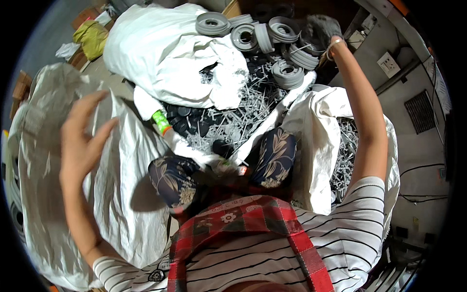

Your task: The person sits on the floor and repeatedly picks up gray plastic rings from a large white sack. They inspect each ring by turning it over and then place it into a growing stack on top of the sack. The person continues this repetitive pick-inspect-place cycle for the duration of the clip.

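Note:
My left hand (82, 138) is bare and slightly blurred. It hangs over the large white woven sack (131, 194) at the left, thumb and fingers apart, holding nothing. At the far right of the pile, my right hand (323, 31) wears a dark grey glove. Its fingers curl down against the grey plastic rings (283, 29), and whatever lies inside its grasp is hidden. More ribbed grey rings (287, 74) are heaped beside it. Below them, loose thin grey plastic pieces (243, 114) and round black caps (187, 119) spread between my knees.
A full white sack (151, 46) slumps at the far side. Another open sack (311, 146) at my right contains thin grey pieces (345, 155). A wall with a socket (388, 64) and a vent (421, 112) stands to the right. A yellow bag (91, 39) lies far left.

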Motion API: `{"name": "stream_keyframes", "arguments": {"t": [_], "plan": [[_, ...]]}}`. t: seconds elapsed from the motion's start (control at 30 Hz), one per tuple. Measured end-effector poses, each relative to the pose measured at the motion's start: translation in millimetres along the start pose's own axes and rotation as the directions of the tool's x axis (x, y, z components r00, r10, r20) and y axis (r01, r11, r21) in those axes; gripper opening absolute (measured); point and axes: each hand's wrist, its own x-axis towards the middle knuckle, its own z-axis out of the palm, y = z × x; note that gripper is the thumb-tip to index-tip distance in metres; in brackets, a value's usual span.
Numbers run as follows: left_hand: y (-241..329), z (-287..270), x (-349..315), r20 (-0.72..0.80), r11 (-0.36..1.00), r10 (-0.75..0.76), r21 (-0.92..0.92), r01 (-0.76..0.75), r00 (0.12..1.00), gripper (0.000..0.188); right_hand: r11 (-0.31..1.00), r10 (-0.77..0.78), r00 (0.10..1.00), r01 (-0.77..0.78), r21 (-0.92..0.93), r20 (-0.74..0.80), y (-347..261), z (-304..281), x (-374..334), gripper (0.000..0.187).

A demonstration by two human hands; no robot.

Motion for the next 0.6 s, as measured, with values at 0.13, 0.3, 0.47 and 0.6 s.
{"name": "stream_keyframes", "arguments": {"t": [0.13,0.3,0.47,0.6], "plan": [[-30.7,145.4,70.8,0.116,0.975,0.055,-0.222,-0.028,0.992,0.05,0.936,0.216,0.943,-0.274,0.22,0.253,33.4,107.4,-37.1,0.023],[-38.9,339.8,116.4,0.356,0.979,0.205,-0.064,-0.195,0.912,0.072,0.44,0.533,0.572,-0.817,0.372,0.624,33.0,195.7,-68.1,0.029],[-106.3,457.7,127.4,0.451,0.983,0.146,0.034,-0.181,0.88,0.057,-0.373,0.637,0.064,-0.846,0.38,0.768,54.7,308.7,-85.5,0.081],[-171.1,430.1,128.0,0.3,0.95,0.252,0.102,-0.294,0.92,0.029,-0.555,0.504,-0.06,-0.787,0.269,0.862,2.0,313.4,-54.1,0.055]]}}
